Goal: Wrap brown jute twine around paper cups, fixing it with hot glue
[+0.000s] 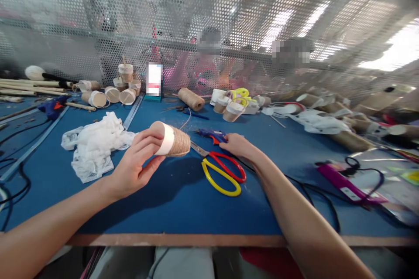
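Note:
My left hand (139, 163) grips a paper cup (168, 139) by its base end, holding it tilted on its side above the table. Brown twine is wound around part of the cup, and a white band is bare near my fingers. From the cup a strand of twine runs back toward a twine spool (190, 99). My right hand (238, 144) is closed around the handle of a blue glue gun (211, 134), whose nozzle points left. Scissors (225, 173) with one red and one yellow handle lie between my hands, their blade tips hidden behind the cup.
A crumpled white cloth (96, 144) lies at left. Several cups (127, 96) stand or lie behind it, near a lit phone (154, 79). Another blue glue gun (50, 107) is at far left. A purple power strip (348, 185) with black cables lies right. A perforated metal screen (183, 22) rises behind.

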Demonstrator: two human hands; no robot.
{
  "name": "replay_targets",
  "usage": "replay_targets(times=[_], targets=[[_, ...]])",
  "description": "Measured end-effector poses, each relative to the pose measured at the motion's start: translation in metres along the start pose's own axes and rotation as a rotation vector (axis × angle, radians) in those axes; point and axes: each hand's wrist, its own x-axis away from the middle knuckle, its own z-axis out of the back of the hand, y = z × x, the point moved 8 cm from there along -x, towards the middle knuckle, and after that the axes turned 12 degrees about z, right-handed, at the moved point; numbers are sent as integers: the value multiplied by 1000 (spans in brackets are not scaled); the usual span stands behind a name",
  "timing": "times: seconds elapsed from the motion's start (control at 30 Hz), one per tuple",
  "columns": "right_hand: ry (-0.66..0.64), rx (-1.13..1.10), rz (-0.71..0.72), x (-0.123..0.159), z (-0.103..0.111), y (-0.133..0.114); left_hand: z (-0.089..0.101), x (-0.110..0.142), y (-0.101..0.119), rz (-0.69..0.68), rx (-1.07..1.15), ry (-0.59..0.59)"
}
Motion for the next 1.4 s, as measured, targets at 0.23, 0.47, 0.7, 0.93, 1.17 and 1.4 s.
replay_targets(times=[0.23,0.47,0.7,0.93,1.17,1.4], targets=[[112,-228,-7,5,13,1,-2,-2,-13,152,104,-23],[306,-668,193,40,47,-37,-12,0,-28,294,179,-104],[178,-1078,500,82,38,-104,-22,3,-44,516,239,-201],[309,-825,434,89,26,-98,-24,3,-50,565,198,-210],[392,-761,436,94,17,-93,-25,3,-49,537,158,-212],[362,-571,552,96,18,-105,-26,3,-48,511,178,-217]])
